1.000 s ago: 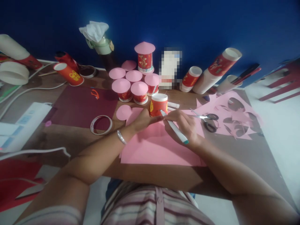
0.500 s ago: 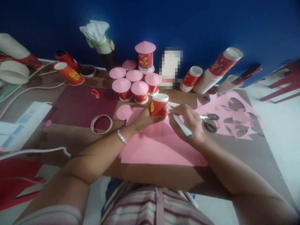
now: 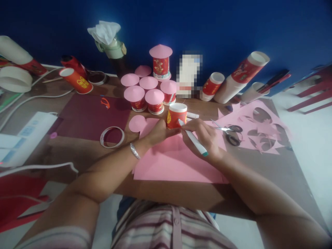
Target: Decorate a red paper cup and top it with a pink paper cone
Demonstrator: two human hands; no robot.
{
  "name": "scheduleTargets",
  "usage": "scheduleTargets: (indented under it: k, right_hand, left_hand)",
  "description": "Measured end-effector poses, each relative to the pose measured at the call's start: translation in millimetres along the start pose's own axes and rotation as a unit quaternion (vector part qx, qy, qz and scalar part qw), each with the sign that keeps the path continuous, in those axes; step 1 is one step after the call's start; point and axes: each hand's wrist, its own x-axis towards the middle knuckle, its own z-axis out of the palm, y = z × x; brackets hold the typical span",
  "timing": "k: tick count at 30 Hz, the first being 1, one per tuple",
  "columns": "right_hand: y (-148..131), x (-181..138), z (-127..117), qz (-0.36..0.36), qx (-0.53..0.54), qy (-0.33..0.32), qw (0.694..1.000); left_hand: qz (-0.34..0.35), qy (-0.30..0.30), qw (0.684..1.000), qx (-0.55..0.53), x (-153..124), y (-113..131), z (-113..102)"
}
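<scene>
A red paper cup (image 3: 173,116) with a yellow print and a white rim stands bottom-up or mouth-up, I cannot tell which, on pink paper (image 3: 166,162). My left hand (image 3: 158,134) is closed round its lower left side. In my right hand (image 3: 203,136) is a white marker (image 3: 195,142) with a green end, its tip at the cup's front. Behind the cup stand several red cups topped with pink paper cones (image 3: 154,97). A pink paper disc (image 3: 137,123) lies left of the cup.
Scissors (image 3: 229,129) lie on pink paper scraps (image 3: 254,121) at the right. A tape roll (image 3: 112,137) is on the left. Stacked cups (image 3: 241,77), a pen holder (image 3: 255,92), a bottle (image 3: 114,50) and a pixelated item (image 3: 188,74) line the wall.
My right hand and the marker have moved left, bringing the tip from the cup's right edge onto its front. The scissors' blades show more now. My left hand stays on the cup.
</scene>
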Motion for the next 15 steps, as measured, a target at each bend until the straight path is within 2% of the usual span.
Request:
scheduleTargets:
  k: [8, 15]
  right_hand:
    - [0.4, -4.9, 7.1, -0.011, 0.019, -0.002, 1.000]
    - [-0.9, -7.8, 9.8, -0.004, 0.023, -0.010, 1.000]
  left_hand:
    - [0.015, -0.003, 1.000, 0.016, 1.8, -3.5, -0.5]
    - [0.030, 0.022, 0.999, 0.012, 2.3, -1.8, 0.9]
